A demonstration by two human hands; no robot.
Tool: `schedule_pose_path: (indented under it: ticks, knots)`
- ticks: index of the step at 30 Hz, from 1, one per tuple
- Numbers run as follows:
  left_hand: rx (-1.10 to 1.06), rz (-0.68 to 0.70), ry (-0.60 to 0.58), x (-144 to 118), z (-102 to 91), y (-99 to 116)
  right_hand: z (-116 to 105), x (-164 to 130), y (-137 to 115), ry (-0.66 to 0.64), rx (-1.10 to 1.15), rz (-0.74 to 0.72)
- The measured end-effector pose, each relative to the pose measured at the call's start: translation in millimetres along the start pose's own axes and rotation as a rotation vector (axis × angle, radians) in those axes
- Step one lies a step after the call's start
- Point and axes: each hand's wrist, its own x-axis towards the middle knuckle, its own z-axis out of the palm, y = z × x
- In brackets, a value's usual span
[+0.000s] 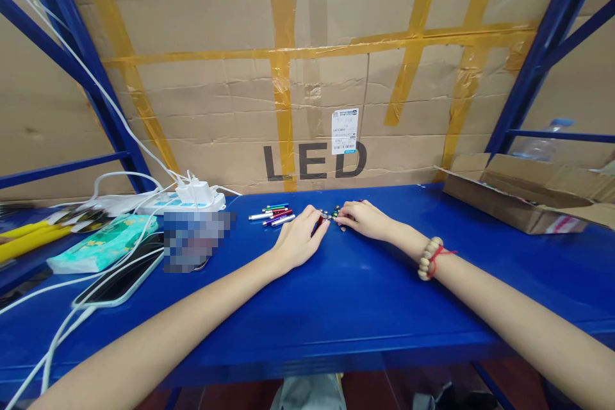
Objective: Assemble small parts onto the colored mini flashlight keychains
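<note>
Though small — shiny pieces (335, 212) between both hands (302, 236) (368, 220)

Using the pens (271, 214) as reference; they overlap, exact count unclear.
- Just right of them: left hand (300, 240) hides most of a red piece (318, 223); can't tell if it's gripped.
- Further right: right hand (368, 219), fingertips partly hidden, grip unclear. Small parts (335, 213) between the hands too tiny to ID.
- Left of pens: pixelated patch (192, 240), contents unreadable.
- Far left: yellow handles (33, 230) cut by picture edge.
- Above right: label (344, 131), fine print illegible.
- Far right: open box (500, 205) cut by edge, contents mostly behind its wall; bottle (542, 147) behind it, lower part hidden.
- Below: grey cloth (307, 392) cut at bottom.
</note>
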Motion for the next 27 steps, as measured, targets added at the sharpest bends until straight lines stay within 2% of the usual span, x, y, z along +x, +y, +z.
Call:
schedule_pose_path:
  ticks: [4, 11, 16, 23, 27]
  knots:
    - [-0.007, -0.005, -0.003, 0.0, 0.0, 0.2, -4.9, -1.5, 1.8, 0.023, 0.067, -0.029]
    - [0.005, -0.022, -0.026, 0.1, -0.4, -0.1, -22.3, -5.1, 9.1, 0.07, 0.063, -0.162]
    - [-0.053, -0.044, -0.032, 0.5, -0.5, -2.8, -20.7, -5.3, 9.6, 0.043, 0.108, -0.219]
    - [-0.131, -0.075, -0.008, 0.7, 0.6, -6.4, -21.2, -8.0, 0.0, 0.1, 0.072, -0.133]
    - [-0.155, -0.066, 0.017, 0.6, 0.8, -7.9, -21.9, -7.8, -2.5, 0.061, 0.07, -0.179]
